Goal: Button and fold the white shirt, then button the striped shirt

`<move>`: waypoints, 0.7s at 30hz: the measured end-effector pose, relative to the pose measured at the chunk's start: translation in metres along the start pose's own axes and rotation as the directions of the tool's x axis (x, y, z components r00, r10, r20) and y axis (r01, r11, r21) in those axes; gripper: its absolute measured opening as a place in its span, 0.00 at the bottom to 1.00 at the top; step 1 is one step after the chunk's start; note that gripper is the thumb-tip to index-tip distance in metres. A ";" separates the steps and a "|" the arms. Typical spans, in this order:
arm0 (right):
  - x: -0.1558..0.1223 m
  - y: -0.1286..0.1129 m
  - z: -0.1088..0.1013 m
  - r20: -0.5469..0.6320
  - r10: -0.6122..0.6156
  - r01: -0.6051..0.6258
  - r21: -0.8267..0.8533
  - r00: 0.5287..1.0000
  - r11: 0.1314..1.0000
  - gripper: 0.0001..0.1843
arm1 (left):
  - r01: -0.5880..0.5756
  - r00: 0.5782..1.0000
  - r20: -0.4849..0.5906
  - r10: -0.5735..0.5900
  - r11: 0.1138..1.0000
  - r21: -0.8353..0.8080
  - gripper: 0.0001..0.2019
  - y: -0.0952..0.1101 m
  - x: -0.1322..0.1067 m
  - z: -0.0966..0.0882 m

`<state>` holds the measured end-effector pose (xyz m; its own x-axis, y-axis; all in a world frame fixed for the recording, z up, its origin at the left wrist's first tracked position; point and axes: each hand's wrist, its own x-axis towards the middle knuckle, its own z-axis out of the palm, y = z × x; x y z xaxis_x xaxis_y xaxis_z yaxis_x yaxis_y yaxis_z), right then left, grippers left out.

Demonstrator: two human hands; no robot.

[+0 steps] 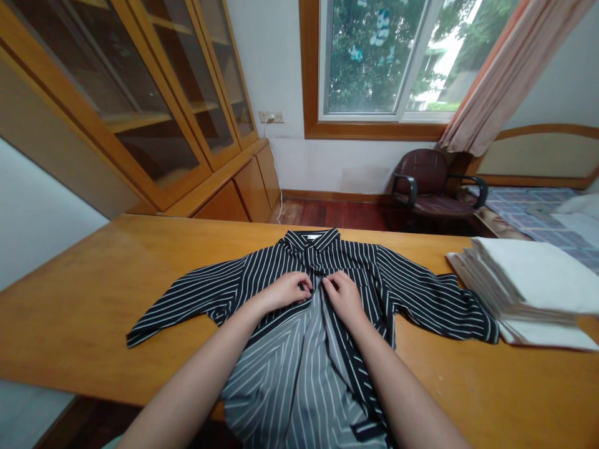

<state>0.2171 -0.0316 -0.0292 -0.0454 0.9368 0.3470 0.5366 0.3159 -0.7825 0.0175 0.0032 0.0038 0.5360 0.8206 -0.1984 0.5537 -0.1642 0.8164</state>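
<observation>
A black shirt with white stripes [402,280] lies spread face up on the wooden table [93,299], collar away from me and sleeves out to both sides. Its front is open below the chest, showing the grey inside. My left hand [287,290] pinches the left edge of the front opening just under the collar. My right hand [344,293] pinches the right edge opposite it. The fingertips of both hands nearly meet at the placket. Whether a button is between them is too small to tell.
A stack of folded white cloths [528,280] sits on the table at the right. A glass-door wooden cabinet [154,106] lines the left wall. A dark armchair [428,184] stands under the window, beside a bed [552,212].
</observation>
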 end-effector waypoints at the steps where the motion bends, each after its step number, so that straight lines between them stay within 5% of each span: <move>1: 0.000 0.000 0.000 -0.001 0.001 -0.001 -0.003 1.000 1.000 0.11 | -0.050 0.998 -0.038 0.054 0.995 0.087 0.07 -0.003 0.002 0.001; 4: 0.001 0.002 0.001 -0.005 0.005 -0.005 -0.003 1.000 1.000 0.11 | -0.142 0.982 -0.086 0.167 0.959 0.244 0.09 -0.009 0.006 0.004; 12: 0.001 0.001 0.001 0.018 0.024 -0.024 0.000 1.000 1.000 0.11 | -0.237 0.943 -0.159 0.293 0.925 0.298 0.03 -0.024 0.004 0.013; 21: 0.003 -0.001 -0.003 0.031 0.064 -0.065 0.057 0.997 0.996 0.12 | -0.422 0.857 -0.095 0.507 0.795 0.436 0.08 -0.032 -0.001 0.006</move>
<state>0.2188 -0.0295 -0.0260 -0.0368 0.9592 0.2805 0.4892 0.2620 -0.8319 0.0036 0.0044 -0.0257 0.6794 0.6718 0.2951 0.4917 -0.7153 0.4965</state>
